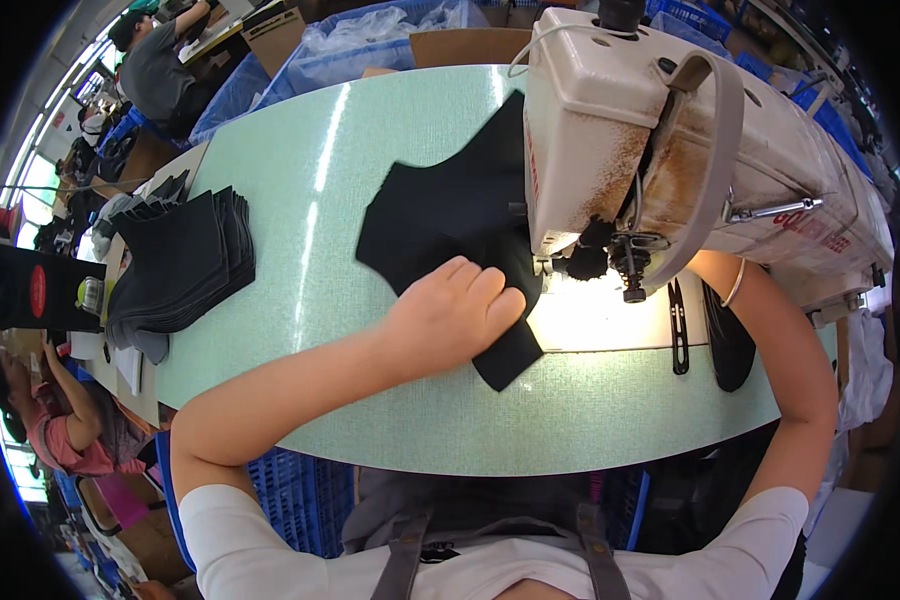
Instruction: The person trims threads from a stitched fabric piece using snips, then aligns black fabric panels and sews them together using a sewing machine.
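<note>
My left hand (455,310) is closed in a loose fist over a black cut fabric piece (440,215), gripping it near its narrow lower end. The piece lies flat on the pale green table (270,270), and its right edge goes under the head of a white, rust-stained sewing machine (595,120). Behind the machine my right hand is hidden; only the wrist and forearm (785,340) show, with a light bangle. A lamp glow lights the metal plate (595,315) below the needle area. Black thread snips (679,330) rest right of it, beside a dark rounded piece (732,345).
A stack of similar black pieces (185,260) sits at the table's left edge. Blue bins with plastic bags (370,35) stand beyond the far edge. A blue crate (300,505) is below the near edge. Other people (160,75) sit at the left.
</note>
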{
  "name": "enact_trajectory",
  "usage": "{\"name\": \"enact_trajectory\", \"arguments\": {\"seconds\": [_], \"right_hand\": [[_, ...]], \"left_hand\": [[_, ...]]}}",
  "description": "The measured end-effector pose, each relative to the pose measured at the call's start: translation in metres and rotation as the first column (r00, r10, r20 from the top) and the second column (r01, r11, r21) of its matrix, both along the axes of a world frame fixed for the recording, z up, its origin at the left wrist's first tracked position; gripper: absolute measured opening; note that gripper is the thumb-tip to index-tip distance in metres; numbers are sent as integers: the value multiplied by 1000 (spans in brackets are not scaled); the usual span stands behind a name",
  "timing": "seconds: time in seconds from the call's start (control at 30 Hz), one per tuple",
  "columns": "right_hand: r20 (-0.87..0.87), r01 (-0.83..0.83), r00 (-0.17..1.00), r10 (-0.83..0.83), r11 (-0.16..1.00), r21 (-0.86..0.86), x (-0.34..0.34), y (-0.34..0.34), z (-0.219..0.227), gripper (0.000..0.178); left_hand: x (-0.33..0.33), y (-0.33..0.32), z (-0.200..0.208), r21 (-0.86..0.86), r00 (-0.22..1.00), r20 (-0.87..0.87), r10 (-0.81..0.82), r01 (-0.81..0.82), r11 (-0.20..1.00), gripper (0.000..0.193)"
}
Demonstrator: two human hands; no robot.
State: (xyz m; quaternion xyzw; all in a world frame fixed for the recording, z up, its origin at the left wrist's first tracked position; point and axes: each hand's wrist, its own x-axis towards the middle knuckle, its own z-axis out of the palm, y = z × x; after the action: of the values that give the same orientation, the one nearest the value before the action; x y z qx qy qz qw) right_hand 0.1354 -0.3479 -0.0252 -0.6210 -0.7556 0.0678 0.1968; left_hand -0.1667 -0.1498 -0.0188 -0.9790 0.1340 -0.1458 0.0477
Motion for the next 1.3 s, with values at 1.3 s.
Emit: {"name": "enact_trajectory", "arguments": {"seconds": [1.3], "right_hand": [[582, -75, 803, -130, 946, 315, -98, 0, 23, 27]], "left_hand": [[13, -13, 2, -79, 989, 140, 46, -35, 996, 32]]}}
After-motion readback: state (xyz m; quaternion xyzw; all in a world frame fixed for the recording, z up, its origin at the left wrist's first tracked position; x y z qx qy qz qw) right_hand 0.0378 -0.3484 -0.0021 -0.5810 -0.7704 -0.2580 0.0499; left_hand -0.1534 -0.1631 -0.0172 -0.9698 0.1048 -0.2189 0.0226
